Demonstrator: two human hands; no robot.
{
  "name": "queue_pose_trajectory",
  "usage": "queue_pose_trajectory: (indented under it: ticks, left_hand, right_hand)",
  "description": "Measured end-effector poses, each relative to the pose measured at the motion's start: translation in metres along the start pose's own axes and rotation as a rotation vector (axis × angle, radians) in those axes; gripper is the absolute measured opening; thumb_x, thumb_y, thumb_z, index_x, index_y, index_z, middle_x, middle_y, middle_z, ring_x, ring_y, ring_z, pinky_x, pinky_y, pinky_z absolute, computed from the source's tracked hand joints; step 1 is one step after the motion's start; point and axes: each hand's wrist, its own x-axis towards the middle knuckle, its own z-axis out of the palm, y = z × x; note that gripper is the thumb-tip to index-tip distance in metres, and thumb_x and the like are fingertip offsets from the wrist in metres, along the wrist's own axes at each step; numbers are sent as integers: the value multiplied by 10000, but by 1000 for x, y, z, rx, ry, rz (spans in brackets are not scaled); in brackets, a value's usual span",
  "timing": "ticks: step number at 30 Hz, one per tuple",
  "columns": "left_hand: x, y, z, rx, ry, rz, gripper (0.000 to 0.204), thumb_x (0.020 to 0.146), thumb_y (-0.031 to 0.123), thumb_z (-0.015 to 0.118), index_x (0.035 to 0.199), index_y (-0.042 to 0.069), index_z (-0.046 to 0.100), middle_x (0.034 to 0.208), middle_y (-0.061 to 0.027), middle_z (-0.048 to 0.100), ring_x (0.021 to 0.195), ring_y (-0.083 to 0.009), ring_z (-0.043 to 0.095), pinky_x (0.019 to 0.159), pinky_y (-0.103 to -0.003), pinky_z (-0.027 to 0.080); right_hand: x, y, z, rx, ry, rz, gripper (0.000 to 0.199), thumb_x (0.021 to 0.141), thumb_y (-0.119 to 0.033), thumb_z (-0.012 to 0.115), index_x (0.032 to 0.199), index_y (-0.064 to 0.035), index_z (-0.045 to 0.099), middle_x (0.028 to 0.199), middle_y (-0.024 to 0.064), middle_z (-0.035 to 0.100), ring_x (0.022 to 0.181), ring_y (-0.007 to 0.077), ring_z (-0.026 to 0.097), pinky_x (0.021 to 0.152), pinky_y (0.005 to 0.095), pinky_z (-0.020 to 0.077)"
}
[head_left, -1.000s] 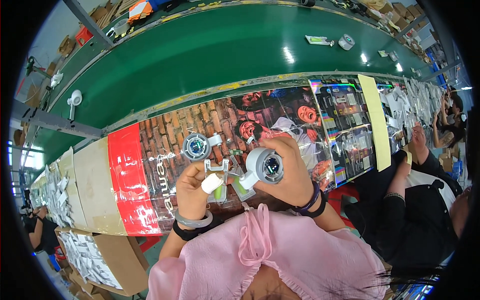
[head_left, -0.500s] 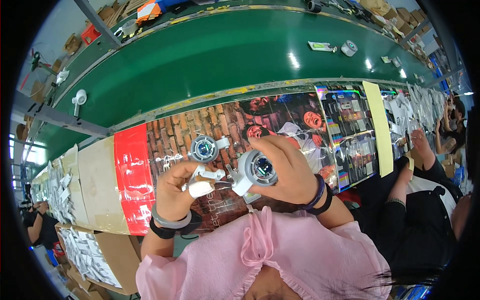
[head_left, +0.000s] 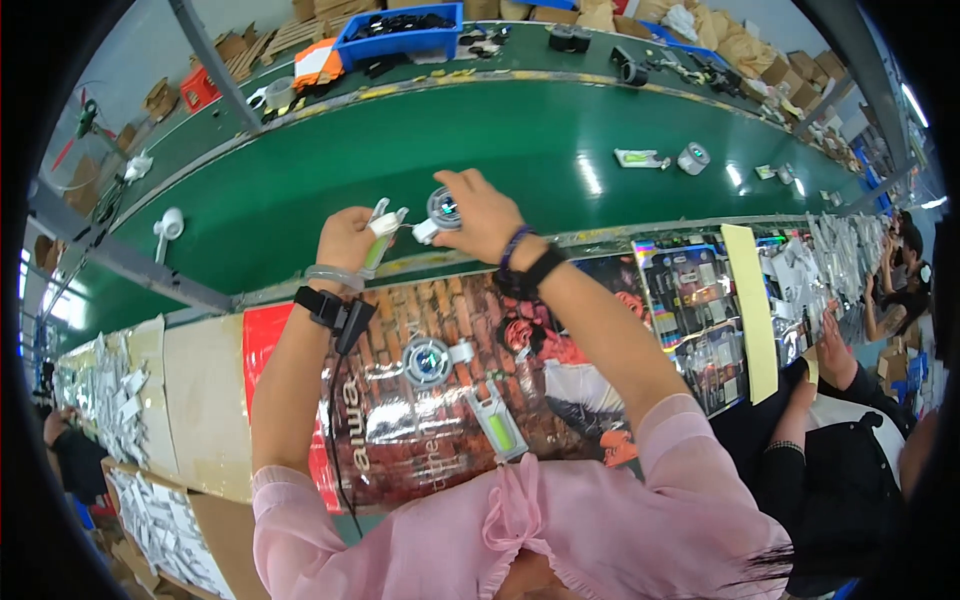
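The handle (head_left: 376, 253), clear with a green strip, is pinched between the thumb and fingers of the left hand (head_left: 345, 240), and the grey head (head_left: 443, 210) is grasped in the right hand (head_left: 486, 222). Between them, what looks like a thin wire (head_left: 406, 227) is seen; where its ends are fixed is too small to be made out.

For the work in hand, both parts are best held near each other so that the wire is left slack; a sharp pull or twist could strain it. The handle is best steadied while the head is turned slowly, with pressure taken by the rim, not the face.

The handle is found at about 3 o'clock from the left hand, the head at 9 to 10 o'clock from the right hand, its white neck (head_left: 425, 233) pointed toward 8. Both are held over the near edge of the green belt (head_left: 330, 170). On the desk (head_left: 420, 440), a second head (head_left: 428, 362) is placed at 7 o'clock from the right hand, and a second handle (head_left: 498, 425) at 6.
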Motion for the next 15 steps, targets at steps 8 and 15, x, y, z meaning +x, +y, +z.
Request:
queue_pose_trajectory:
  ticks: [8,15]
  left_hand:
    - [63,-33,-21,213,19,-93,130,838,86,616,862,-33,663,715,-92,669,615,-145,649,566,-269,505]
    - [82,-49,-35,483,119,11,230,806,227,696,789,-2,686,678,-87,663,571,-158,607,546,-300,461]
  right_hand:
    - [4,32,14,-57,-153,45,737,727,-267,747,1318,-22,382,1206,216,491,1073,385,538,888,430,464]
    - [-82,34,-50,-30,-191,20,436,769,-270,693,1137,-68,574,1104,132,580,1027,316,566,850,433,451]
